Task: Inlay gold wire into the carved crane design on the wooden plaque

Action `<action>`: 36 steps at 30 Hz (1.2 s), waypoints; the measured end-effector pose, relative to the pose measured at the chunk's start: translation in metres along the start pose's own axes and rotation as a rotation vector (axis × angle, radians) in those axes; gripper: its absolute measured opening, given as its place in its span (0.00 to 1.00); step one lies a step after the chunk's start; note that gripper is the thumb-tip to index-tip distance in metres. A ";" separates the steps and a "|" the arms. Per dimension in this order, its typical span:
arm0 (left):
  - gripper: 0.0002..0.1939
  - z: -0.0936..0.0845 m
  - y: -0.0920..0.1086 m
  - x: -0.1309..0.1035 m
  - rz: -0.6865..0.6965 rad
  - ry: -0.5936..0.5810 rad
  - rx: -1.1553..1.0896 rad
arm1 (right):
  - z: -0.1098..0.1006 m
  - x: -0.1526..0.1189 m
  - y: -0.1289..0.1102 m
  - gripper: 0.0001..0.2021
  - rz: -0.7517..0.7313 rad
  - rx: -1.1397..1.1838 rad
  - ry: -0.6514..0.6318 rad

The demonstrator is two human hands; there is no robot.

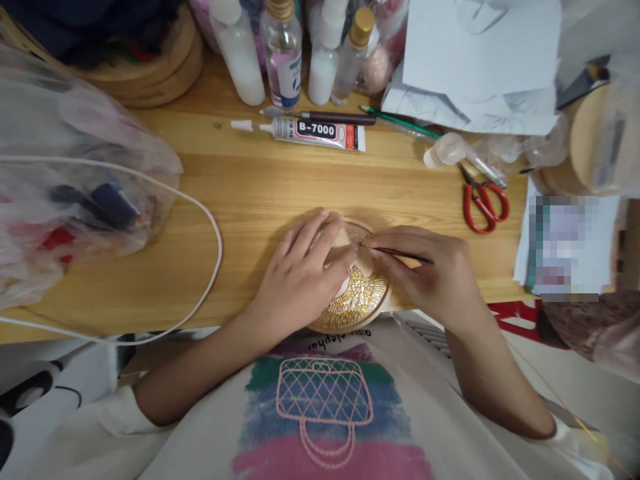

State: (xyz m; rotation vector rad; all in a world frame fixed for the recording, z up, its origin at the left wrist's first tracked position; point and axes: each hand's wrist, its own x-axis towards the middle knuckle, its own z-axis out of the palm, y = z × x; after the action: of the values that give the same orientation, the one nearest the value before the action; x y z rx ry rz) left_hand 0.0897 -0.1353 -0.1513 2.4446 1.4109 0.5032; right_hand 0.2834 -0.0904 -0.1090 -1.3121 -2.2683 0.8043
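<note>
A round wooden disc (357, 293) with a gold, feather-like pattern of fine raised lines lies at the table's front edge. My left hand (305, 273) rests over its left side, fingers stretched out and thumb apart, pressing lightly on the surface. In my right hand (430, 267) a thin dark stick-like tool (403, 254) is pinched between thumb and fingers. Its tip meets the upper middle of the disc, close to my left thumb; I cannot make out the exact kind of tool. Part of the disc is hidden under both hands.
Beyond the disc lie a B-7000 glue tube (317, 132), a brown-handled knife (340, 118) and a green pencil (405, 123). Red-handled scissors (484, 203) are at right. Several bottles (285, 67) line the back. A plastic bag (100, 180) and white cable (217, 247) occupy the left.
</note>
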 end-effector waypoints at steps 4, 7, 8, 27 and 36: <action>0.13 -0.001 0.000 0.001 -0.001 0.005 0.008 | 0.002 0.002 -0.004 0.06 0.046 -0.007 0.025; 0.12 0.000 0.001 0.001 0.004 0.008 0.024 | 0.006 0.001 -0.008 0.05 0.122 0.012 0.078; 0.12 0.000 0.001 0.001 0.008 0.009 0.026 | 0.008 0.001 -0.009 0.04 0.155 0.017 0.097; 0.15 0.000 -0.002 -0.001 0.009 0.001 0.051 | 0.011 -0.016 -0.013 0.08 0.231 -0.048 0.232; 0.14 0.000 -0.003 0.000 0.030 0.027 0.038 | 0.020 -0.022 -0.020 0.10 0.251 -0.449 0.079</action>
State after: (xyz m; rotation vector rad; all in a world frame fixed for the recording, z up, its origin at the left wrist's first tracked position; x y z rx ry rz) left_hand 0.0869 -0.1340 -0.1527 2.5016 1.4093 0.5224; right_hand 0.2693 -0.1232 -0.1121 -1.8184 -2.3317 0.3105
